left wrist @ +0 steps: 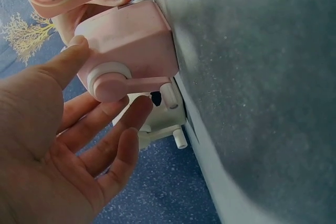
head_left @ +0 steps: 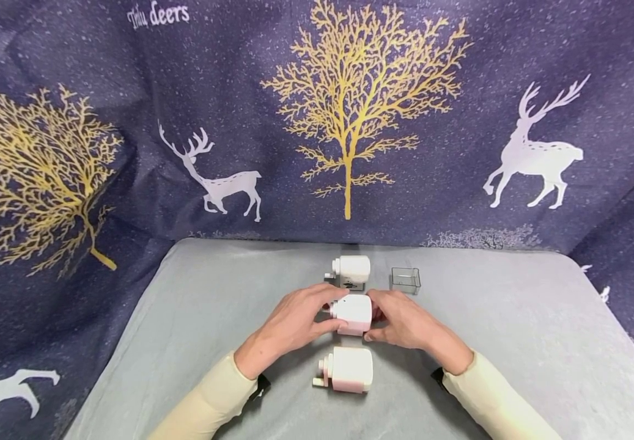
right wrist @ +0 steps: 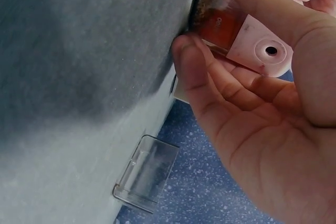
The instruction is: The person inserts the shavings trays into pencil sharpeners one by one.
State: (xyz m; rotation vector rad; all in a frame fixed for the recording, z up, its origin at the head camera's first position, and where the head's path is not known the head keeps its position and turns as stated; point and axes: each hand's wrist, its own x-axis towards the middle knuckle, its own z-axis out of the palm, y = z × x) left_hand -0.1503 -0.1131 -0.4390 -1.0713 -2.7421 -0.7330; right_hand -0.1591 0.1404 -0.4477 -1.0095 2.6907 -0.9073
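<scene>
A pink crank pencil sharpener [head_left: 355, 313] stands on the table between both hands. My left hand [head_left: 297, 315] holds it on the crank side; in the left wrist view the thumb presses its body [left wrist: 131, 45] and the lower fingers fan loosely below the crank. From the other side my right hand [head_left: 405, 319] grips its end. The right wrist view shows thumb and fingers pinching around the see-through shavings drawer [right wrist: 218, 22], which has shavings inside, beside the pencil hole [right wrist: 271, 50].
A second pink sharpener [head_left: 352, 370] stands nearer the person. Behind the hands is a white sharpener [head_left: 354, 269]. A clear empty drawer [head_left: 406, 280] lies to its right, near the table's [head_left: 493, 305] back edge. A patterned cloth [head_left: 405, 201] hangs behind.
</scene>
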